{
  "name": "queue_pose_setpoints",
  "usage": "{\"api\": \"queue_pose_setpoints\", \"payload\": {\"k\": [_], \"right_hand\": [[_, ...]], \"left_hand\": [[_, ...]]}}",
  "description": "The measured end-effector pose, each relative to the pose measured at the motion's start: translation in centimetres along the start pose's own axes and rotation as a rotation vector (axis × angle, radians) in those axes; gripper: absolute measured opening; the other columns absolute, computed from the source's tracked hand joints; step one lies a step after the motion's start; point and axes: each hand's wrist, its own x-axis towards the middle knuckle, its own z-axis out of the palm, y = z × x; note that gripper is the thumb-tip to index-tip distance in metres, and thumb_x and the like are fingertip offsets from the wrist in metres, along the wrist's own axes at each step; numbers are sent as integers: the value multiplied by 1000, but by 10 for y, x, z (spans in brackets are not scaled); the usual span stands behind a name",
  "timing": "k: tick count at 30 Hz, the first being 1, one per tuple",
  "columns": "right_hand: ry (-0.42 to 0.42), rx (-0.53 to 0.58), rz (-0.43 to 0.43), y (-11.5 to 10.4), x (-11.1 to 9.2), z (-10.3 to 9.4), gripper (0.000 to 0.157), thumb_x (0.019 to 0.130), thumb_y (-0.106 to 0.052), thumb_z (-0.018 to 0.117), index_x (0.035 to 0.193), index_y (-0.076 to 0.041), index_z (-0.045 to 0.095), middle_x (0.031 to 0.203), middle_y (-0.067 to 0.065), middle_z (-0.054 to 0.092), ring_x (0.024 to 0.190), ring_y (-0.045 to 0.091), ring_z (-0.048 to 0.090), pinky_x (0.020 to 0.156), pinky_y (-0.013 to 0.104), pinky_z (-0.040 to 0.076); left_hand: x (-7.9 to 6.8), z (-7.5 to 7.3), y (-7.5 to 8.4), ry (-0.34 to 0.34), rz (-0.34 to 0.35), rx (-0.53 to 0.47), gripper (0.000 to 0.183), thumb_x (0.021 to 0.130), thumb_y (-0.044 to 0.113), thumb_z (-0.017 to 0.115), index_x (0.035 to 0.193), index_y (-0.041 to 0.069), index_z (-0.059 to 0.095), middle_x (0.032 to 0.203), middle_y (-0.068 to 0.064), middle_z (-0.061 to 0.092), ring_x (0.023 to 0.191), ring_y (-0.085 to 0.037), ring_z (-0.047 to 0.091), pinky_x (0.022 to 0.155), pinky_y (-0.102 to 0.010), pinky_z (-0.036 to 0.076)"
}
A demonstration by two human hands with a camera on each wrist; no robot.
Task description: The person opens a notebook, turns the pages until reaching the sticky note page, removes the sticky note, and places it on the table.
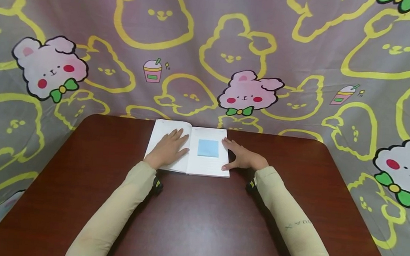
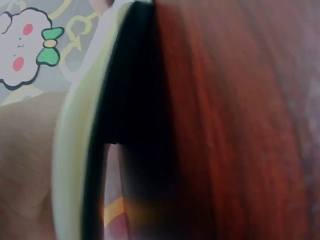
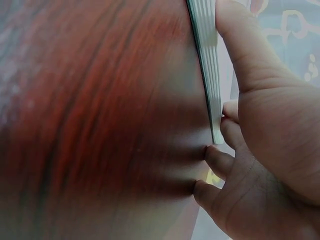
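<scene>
An open book (image 1: 209, 167) with white pages lies at the far side of the table, and a light blue square of paper (image 1: 208, 148) sits on its right page. My left hand (image 1: 170, 147) rests on the left page, palm down, fingers spread. At the book's right edge is my right hand (image 1: 242, 156), its thumb and fingers apart and touching the page border. In the right wrist view, the thumb of the right hand (image 3: 270, 125) lies along the page block (image 3: 206, 55), while other fingertips reach down beside the book. The left wrist view is mostly blurred.
A dark reddish-brown wooden table (image 1: 203, 225) extends in front of the book and to both sides. Behind it hangs a curtain (image 1: 184, 32) printed with yellow outlines and cartoon rabbits. Black bands (image 1: 157, 185) circle the wrists below pale sleeves.
</scene>
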Motion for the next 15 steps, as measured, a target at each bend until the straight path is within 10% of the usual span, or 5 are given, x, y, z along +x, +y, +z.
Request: {"api": "queue_pose_setpoints", "payload": {"k": [15], "right_hand": [[-5,14,17,0,0,0,116,84,-42,83,164,-6,7,171,15,3,157,40,-1,123,64,9]], "left_hand": [[-2,5,-7,-150,-49,-82,64,110,43,35,163,11,21,168,-24,10,154,-49,11,122,-65,13]]}}
